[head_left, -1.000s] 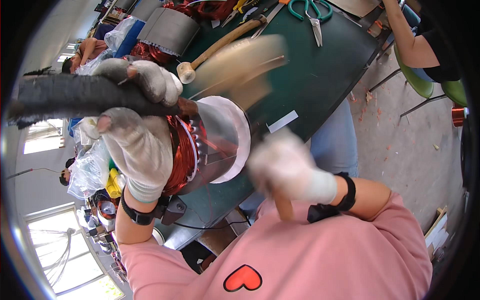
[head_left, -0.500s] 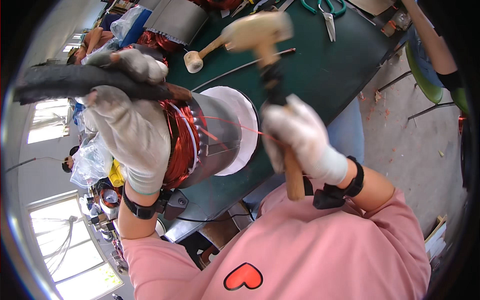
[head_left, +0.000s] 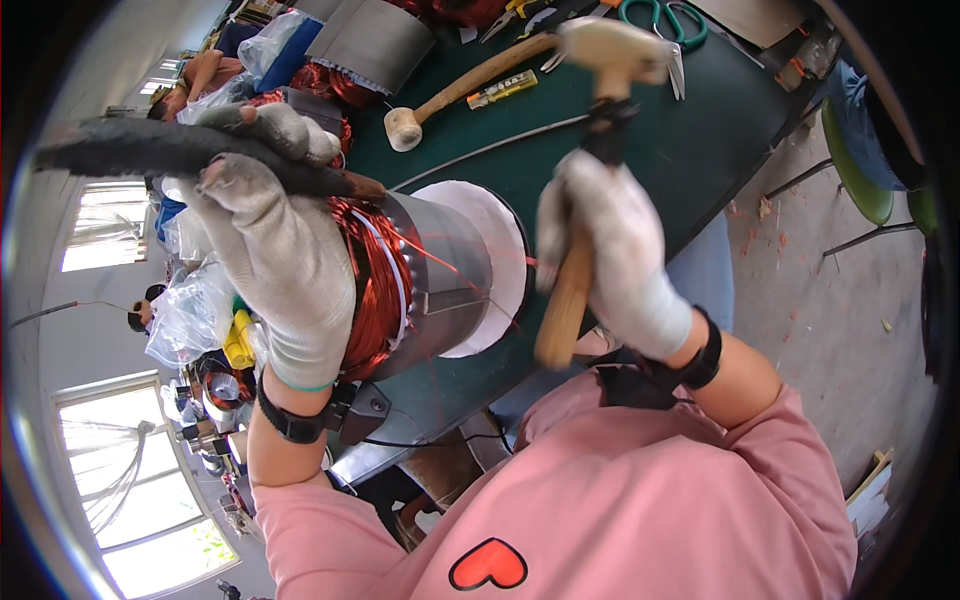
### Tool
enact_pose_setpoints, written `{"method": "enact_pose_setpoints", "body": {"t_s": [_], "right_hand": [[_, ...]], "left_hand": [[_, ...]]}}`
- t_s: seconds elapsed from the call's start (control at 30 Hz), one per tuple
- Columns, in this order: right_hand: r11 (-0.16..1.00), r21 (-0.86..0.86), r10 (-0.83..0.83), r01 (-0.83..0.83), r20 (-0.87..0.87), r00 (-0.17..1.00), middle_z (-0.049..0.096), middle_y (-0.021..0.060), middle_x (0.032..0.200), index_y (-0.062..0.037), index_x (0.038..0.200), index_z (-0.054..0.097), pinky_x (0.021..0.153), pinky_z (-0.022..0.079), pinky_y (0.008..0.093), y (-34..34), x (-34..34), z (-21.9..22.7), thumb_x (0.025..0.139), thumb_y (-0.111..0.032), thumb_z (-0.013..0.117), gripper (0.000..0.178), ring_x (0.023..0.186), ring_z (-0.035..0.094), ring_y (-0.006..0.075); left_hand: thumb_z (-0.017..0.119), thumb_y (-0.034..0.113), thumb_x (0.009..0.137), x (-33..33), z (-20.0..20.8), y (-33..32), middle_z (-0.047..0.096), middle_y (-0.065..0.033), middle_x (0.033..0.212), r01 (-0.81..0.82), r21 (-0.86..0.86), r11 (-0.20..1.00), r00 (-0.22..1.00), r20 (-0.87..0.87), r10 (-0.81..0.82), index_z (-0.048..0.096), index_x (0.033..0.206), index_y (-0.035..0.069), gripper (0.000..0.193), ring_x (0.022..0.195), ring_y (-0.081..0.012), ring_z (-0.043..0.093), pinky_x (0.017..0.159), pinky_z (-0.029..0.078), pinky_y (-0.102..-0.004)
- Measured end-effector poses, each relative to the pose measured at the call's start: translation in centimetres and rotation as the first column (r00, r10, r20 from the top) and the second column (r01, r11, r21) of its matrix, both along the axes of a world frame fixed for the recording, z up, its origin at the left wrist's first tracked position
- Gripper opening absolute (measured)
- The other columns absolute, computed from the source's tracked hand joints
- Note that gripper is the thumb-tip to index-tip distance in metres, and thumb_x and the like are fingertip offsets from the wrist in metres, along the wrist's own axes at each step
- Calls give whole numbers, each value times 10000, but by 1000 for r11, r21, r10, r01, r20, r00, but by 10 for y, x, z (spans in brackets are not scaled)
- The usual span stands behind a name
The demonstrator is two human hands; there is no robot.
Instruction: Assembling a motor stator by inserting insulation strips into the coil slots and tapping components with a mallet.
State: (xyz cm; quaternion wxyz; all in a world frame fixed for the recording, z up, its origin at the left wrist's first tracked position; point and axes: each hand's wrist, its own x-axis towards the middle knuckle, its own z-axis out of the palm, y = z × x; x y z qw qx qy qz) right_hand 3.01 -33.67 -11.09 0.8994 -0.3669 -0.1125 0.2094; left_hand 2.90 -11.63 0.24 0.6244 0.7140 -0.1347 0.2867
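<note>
Hammer (head_left: pixel 568 305) held up beside a wire-wound metal cylinder (head_left: pixel 445 285)

Small dark print marks a slim yellow item (head_left: pixel 503 90) on the green counter (head_left: pixel 720 140). The gloved left hand (head_left: pixel 285 250) has its fingers clamped on a dark bar (head_left: pixel 110 150), whose brown tip is by the cylinder's red windings (head_left: pixel 368 300). The right hand (head_left: pixel 622 245) has its fingers wrapped around the hammer's wooden handle. Scissors (head_left: pixel 678 72) lie farther back; a green chair (head_left: pixel 855 175) stands on the grey floor (head_left: pixel 800 290).

We see a pink short-sleeved shirt (head_left: pixel 640 480) with a black-outlined red heart (head_left: pixel 488 566). Smudged off-white knit gloves (head_left: pixel 312 335) cover the left hand (head_left: pixel 275 240) and right hand (head_left: pixel 610 220). Black wrist straps (head_left: pixel 288 424) sit below, the left one bearing a dark boxy device (head_left: pixel 366 410).
</note>
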Motion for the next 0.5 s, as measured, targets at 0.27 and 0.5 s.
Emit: {"method": "enact_pose_setpoints", "body": {"t_s": [0.27,0.5], "right_hand": [[981,-186,-14,55,213,977,588,53,644,-66,949,536,479,452,278,5,8,14,1070,-308,516,271,481,540,129],[834,-354,477,-424,74,876,594,75,707,-25,931,557,593,503,318,-1,8,13,1046,-247,506,256,655,602,171]], "left_hand": [[543,364,1099,-1,0,-8,567,-78,1001,-151,-54,987,989,0,151,509,1297,58,366,884,-193,547,807,479,-373],[521,393,1098,-3,7,-7,565,-86,981,25,-259,965,1000,-11,-29,518,1277,48,389,833,-209,527,795,476,-381]]}}
